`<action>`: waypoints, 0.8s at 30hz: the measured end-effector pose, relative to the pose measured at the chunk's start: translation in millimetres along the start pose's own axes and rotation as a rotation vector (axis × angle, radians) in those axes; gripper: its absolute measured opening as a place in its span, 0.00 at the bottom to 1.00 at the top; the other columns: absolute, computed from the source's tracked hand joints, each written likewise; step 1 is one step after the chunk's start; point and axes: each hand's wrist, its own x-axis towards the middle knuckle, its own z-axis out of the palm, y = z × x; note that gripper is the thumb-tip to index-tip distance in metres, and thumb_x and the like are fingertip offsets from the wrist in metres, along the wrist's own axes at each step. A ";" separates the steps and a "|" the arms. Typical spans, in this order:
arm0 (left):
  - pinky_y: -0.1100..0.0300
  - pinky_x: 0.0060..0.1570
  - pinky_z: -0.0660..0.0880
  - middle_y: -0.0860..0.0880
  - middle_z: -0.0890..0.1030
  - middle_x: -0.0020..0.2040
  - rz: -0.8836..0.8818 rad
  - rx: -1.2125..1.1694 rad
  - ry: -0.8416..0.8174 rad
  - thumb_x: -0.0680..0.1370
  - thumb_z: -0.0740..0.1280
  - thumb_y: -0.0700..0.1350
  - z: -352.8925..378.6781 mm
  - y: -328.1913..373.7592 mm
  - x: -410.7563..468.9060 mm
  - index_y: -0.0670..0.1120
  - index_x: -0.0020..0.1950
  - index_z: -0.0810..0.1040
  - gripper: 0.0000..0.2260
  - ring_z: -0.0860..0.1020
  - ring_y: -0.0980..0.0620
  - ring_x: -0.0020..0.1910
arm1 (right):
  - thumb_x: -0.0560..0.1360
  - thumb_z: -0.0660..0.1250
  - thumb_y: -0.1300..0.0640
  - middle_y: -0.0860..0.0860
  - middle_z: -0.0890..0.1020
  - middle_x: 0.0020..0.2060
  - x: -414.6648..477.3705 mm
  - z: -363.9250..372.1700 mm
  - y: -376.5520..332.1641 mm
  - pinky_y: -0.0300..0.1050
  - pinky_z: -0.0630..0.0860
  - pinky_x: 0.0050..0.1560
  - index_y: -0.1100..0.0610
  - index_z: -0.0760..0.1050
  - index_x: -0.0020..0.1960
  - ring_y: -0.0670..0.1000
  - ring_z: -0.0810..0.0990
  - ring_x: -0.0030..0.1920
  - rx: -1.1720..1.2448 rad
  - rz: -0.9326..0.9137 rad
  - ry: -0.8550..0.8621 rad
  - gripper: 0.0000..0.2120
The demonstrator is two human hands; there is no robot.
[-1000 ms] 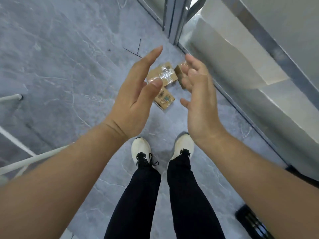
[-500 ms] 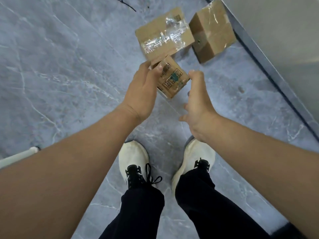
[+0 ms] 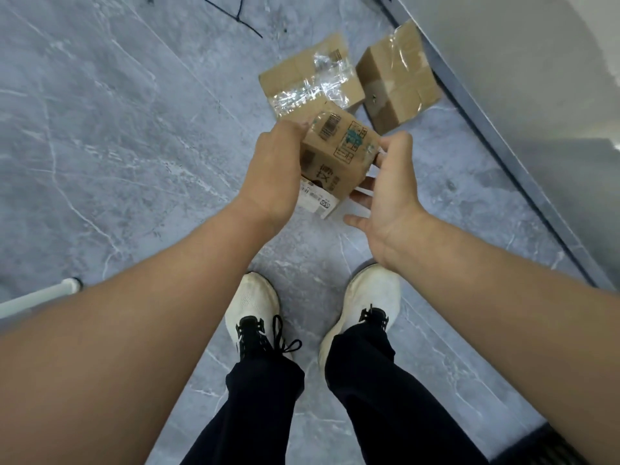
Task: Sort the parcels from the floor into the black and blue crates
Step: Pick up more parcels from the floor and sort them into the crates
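Observation:
A small brown cardboard parcel point(image 3: 339, 152) with printed marks and a white label is held above the grey floor, tilted. My left hand point(image 3: 275, 169) grips its left side. My right hand point(image 3: 389, 182) holds its right side, fingers under its lower edge. Two more parcels lie on the floor beyond: a flat one with crinkled clear tape point(image 3: 308, 78) and a boxier one point(image 3: 399, 78) against the wall rail. No crate is fully in view.
A grey metal rail point(image 3: 503, 156) runs along the wall on the right. A white tube foot point(image 3: 43, 293) rests on the floor at the left. My white shoes point(image 3: 251, 307) stand below the parcel. Something dark point(image 3: 557, 444) shows at the bottom right corner.
My hands went down from open in the air to the small parcel, closed on its sides and lifted it off the floor, tilting it toward me.

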 end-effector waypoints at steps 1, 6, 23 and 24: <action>0.54 0.52 0.74 0.54 0.79 0.43 0.004 -0.027 0.004 0.76 0.55 0.57 -0.7 10.6 -9.6 0.46 0.49 0.80 0.19 0.77 0.52 0.46 | 0.87 0.51 0.42 0.42 0.82 0.27 -7.9 -1.7 -4.3 0.49 0.76 0.53 0.48 0.79 0.44 0.47 0.78 0.43 -0.006 -0.022 0.000 0.23; 0.49 0.44 0.76 0.48 0.80 0.47 0.003 -0.104 0.030 0.77 0.57 0.56 -7.6 58.0 -47.3 0.43 0.53 0.79 0.19 0.79 0.49 0.44 | 0.83 0.53 0.38 0.51 0.84 0.53 -59.7 -2.7 -22.2 0.39 0.76 0.41 0.49 0.79 0.47 0.47 0.81 0.48 -0.017 -0.115 0.007 0.21; 0.66 0.31 0.77 0.54 0.86 0.47 0.228 -0.161 0.078 0.84 0.52 0.48 -86.2 268.3 -202.5 0.53 0.52 0.84 0.20 0.83 0.61 0.36 | 0.74 0.56 0.33 0.49 0.79 0.73 -254.6 22.6 -145.0 0.71 0.74 0.72 0.39 0.76 0.76 0.54 0.79 0.72 0.092 -0.586 0.045 0.33; 0.66 0.31 0.78 0.53 0.86 0.49 0.247 -0.173 0.082 0.84 0.52 0.48 -91.9 284.2 -213.8 0.54 0.52 0.84 0.19 0.83 0.59 0.38 | 0.74 0.56 0.32 0.48 0.78 0.73 -267.7 23.1 -158.1 0.71 0.74 0.73 0.40 0.75 0.77 0.54 0.79 0.73 0.092 -0.606 0.052 0.34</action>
